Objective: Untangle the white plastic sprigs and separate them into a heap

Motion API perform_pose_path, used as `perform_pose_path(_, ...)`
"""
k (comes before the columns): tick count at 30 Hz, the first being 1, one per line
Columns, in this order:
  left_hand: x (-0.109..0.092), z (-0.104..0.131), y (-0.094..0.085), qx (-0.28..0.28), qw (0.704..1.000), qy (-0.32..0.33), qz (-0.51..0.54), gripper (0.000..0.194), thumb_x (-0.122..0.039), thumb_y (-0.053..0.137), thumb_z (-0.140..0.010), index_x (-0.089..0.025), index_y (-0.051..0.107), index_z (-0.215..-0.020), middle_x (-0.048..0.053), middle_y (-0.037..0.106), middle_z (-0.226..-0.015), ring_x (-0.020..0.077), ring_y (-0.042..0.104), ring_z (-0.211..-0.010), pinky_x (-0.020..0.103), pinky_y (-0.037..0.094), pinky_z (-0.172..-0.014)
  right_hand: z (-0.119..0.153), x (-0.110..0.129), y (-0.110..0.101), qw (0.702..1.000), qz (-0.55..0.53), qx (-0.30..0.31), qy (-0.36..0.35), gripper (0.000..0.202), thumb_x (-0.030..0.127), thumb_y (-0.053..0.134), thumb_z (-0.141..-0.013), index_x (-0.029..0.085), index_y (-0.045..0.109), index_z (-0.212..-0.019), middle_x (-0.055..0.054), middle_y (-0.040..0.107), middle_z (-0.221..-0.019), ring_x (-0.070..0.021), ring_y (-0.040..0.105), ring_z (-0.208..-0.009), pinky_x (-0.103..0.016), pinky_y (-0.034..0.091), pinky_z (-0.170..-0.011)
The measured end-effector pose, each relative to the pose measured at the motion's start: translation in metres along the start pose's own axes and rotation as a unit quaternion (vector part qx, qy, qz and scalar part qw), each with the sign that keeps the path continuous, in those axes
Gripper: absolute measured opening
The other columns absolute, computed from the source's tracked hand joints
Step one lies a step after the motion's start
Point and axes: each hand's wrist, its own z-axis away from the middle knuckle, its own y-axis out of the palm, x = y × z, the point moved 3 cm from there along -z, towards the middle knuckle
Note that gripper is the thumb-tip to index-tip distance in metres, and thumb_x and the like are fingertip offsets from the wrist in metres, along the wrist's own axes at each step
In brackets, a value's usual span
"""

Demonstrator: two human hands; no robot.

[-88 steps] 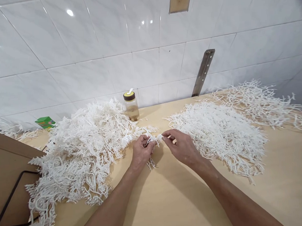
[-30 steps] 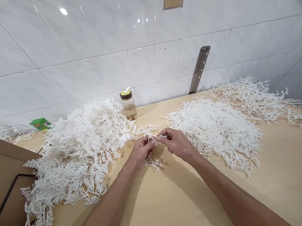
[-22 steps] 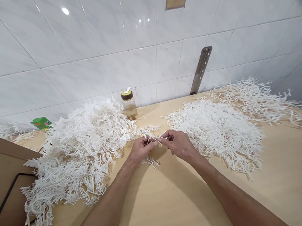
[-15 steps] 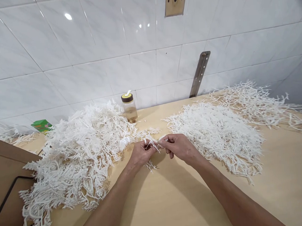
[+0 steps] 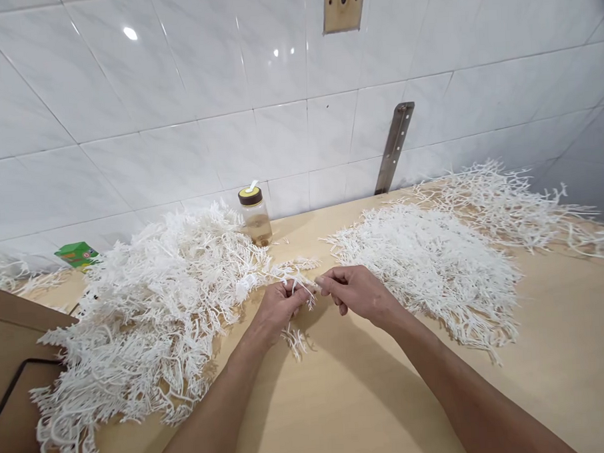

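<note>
White branching strands [image 5: 300, 280] are pinched in my left hand [image 5: 284, 306], their thin tips spreading over its fingers. Close beside it on the right, my right hand [image 5: 352, 292] is closed in a pinch at the end of the strands; what lies between its fingertips is too small to make out. Below my left hand a small cluster of white pieces [image 5: 296, 341] lies on the wooden table [image 5: 329, 399]. A large heap of white branching pieces [image 5: 160, 306] is to the left, and a flatter pile [image 5: 433, 261] to the right.
A bottle with a dark and yellow lid [image 5: 256, 218] stands by the tiled wall [image 5: 278, 141]. Longer white branches [image 5: 501, 198] lie at the back right. A metal strip [image 5: 394, 147] leans at the wall. At left are a green packet [image 5: 76, 254] and a brown panel [image 5: 16, 332].
The view has shifted slightly. The strand tips at my left hand have changed position and now hang lower between the hands. Both hands stay close together.
</note>
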Motion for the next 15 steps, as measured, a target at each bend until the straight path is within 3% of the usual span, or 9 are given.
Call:
perform_pose_path(4,0.001,-0.001,-0.003,-0.012,0.999,-0.014,0.043,0.045,-0.055,0.079,-0.062,-0.014,0.059,-0.064,-0.005,0.039,-0.049,0.005,0.029,-0.045,0.022,0.013,-0.044,0.0,0.001,-0.007,0.999,-0.013,-0.028,-0.011,0.034,0.051,0.059,-0.081,0.018,0.068,-0.076,0.002,0.055,-0.055,-0.0103,0.052,-0.043,-0.022,0.044,-0.044)
perform_pose_path(9,0.001,-0.002,0.0,-0.02,0.998,-0.01,0.057,0.042,-0.048,0.083,-0.057,-0.013,0.065,-0.071,-0.006,0.041,-0.051,0.0037,0.027,-0.045,0.021,0.014,-0.044,0.003,0.011,-0.01,0.996,0.053,-0.063,-0.032,0.024,0.041,0.059,-0.081,0.019,0.066,-0.073,0.003,0.056,-0.058,-0.0096,0.05,-0.044,-0.022,0.042,-0.044)
perform_pose_path(15,0.003,0.0,0.005,-0.024,0.999,-0.017,0.044,0.044,-0.049,0.084,-0.057,-0.014,0.066,-0.075,-0.007,0.041,-0.051,0.004,0.026,-0.045,0.021,0.014,-0.044,0.004,0.008,-0.009,0.994,0.081,-0.032,-0.06,0.022,0.037,0.055,-0.082,0.02,0.067,-0.075,0.001,0.063,-0.065,-0.0105,0.052,-0.046,-0.023,0.042,-0.045)
